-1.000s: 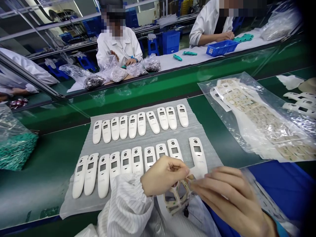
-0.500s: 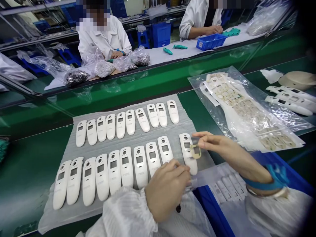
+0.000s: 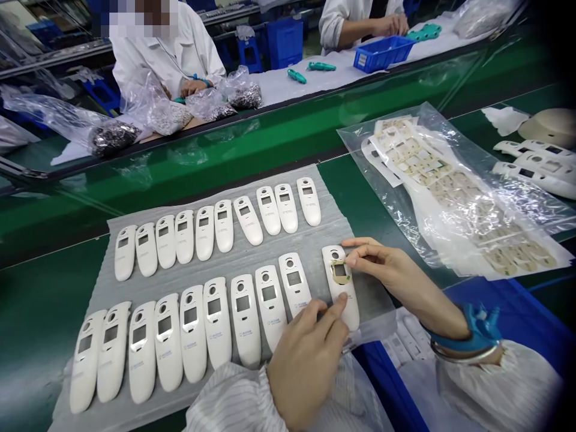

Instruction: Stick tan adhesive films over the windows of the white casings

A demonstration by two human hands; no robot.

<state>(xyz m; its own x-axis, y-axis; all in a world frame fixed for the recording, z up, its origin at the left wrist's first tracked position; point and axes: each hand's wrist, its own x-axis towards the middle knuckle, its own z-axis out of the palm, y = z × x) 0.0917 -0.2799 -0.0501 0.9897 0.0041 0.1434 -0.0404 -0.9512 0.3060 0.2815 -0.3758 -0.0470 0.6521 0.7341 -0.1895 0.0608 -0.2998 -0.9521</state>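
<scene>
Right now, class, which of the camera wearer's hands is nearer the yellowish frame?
Right. The right hand is at the right edge of the yellowish frame; the left hand touches the white casing below that frame.

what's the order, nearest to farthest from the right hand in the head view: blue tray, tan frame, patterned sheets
From the right hand:
1. tan frame, at its fingers, over the window of the rightmost white housing in the front row
2. patterned sheets, ahead and to the right
3. blue tray, well ahead, on the far side

Right hand (image 3: pixel 382 267) | pinching yellowish frame (image 3: pixel 341 279) | left hand (image 3: pixel 310 360) | touching white casing (image 3: pixel 351 314)
</scene>
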